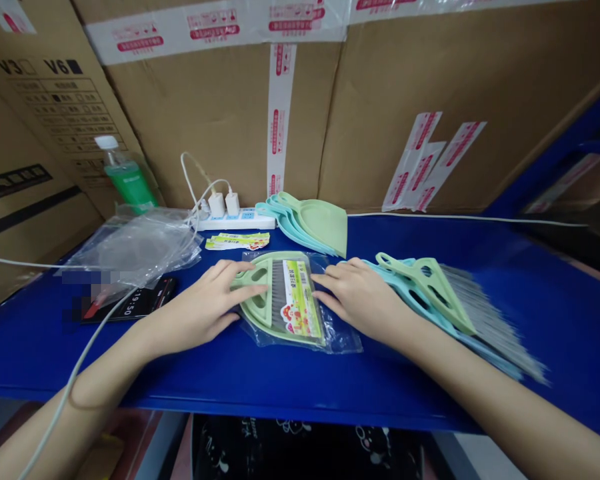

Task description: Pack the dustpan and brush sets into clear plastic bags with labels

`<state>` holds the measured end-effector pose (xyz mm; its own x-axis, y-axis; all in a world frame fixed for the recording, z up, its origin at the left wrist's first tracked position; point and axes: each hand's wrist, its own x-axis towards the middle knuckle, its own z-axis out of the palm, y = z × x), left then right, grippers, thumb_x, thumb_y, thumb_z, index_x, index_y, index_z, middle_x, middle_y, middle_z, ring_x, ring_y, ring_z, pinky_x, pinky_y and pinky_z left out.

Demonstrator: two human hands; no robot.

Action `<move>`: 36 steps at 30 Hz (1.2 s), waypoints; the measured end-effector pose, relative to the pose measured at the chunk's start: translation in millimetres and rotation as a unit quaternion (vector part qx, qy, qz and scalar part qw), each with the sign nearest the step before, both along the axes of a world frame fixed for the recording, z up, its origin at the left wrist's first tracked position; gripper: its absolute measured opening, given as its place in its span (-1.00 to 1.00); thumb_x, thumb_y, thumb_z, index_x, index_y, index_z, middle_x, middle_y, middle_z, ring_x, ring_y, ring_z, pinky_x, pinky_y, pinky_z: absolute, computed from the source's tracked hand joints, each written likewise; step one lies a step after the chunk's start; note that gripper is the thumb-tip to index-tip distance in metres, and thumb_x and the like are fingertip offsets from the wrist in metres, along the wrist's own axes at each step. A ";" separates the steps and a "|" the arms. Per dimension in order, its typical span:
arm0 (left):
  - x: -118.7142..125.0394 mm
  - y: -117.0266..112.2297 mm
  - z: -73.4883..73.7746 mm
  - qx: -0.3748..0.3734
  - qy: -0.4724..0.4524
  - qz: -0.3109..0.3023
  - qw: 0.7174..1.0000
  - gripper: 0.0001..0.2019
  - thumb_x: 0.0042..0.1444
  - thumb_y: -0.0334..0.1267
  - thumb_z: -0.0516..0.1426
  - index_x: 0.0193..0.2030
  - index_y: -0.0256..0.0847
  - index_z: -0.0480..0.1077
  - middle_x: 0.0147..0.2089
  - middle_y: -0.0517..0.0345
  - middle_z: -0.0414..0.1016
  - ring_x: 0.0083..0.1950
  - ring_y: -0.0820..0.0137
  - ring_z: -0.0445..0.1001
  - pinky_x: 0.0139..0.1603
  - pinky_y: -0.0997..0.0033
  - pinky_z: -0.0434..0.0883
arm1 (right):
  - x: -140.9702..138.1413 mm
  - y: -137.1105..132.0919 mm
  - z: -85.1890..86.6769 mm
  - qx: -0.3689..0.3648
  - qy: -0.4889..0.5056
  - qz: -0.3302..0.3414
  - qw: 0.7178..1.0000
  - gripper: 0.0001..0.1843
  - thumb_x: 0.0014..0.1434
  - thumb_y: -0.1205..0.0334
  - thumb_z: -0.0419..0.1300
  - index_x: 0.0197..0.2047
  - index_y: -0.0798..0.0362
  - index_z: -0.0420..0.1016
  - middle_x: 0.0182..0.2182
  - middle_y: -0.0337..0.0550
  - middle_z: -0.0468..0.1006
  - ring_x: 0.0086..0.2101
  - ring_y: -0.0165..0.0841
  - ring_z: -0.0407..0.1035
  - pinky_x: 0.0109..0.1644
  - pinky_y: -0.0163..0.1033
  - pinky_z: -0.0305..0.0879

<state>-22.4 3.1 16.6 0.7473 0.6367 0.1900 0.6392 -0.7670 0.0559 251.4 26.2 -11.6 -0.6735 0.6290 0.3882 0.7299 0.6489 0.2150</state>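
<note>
A green dustpan [259, 320] lies flat on the blue table with a grey-bristled brush [277, 293] in it, both inside a clear plastic bag [347, 341]. A yellow-green printed label card [300, 303] rests over the bristles. From the left, my left hand [207, 303] reaches over the handle end, its fingers stretched out and apart on the package. At the opposite side my right hand [357, 293] touches the label's edge and the bag with extended, separated fingertips. Beside my right forearm lie several green and blue hand brushes [445, 293], partly hidden by it.
Stacked dustpans [325, 223] stand behind the package, near a power strip [250, 219] with chargers and loose label cards [237, 241]. Clear bags [135, 247], a green bottle [130, 180] and a phone [147, 300] are at left. A white cable [87, 343] crosses my left forearm. Cardboard boxes [205, 113] wall the back.
</note>
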 end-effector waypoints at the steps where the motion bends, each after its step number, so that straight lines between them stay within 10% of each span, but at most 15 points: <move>1: 2.9 -2.6 1.7 -0.009 0.003 -0.009 1.000 -0.44 0.11 -0.50 0.11 0.23 0.02 0.23 0.20 -0.05 0.23 0.18 0.11 0.23 0.09 0.03 0.38 | -0.5 -0.6 0.2 -0.001 0.001 -0.002 1.000 -0.85 0.23 0.27 0.13 -0.25 0.07 0.54 -0.43 -0.13 0.56 -0.39 -0.28 0.43 -0.27 -0.21 0.14; 36: 14.9 -2.3 -0.9 -0.024 0.023 -0.077 0.996 -0.85 0.26 -0.41 -0.05 -0.30 -0.20 0.29 -0.24 0.12 0.30 -0.25 0.36 0.30 -0.23 0.39 0.32 | 4.9 4.6 -6.9 -0.021 0.007 0.016 1.000 -0.64 0.28 0.33 0.04 0.11 0.05 0.46 -0.45 -0.16 0.44 -0.43 -0.32 0.28 -0.33 -0.25 0.13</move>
<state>-7.5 0.8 15.7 0.8443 0.5208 0.1264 0.5165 -0.8536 0.0677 256.3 30.8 -18.6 -0.6878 0.6233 0.3721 0.7118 0.6798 0.1769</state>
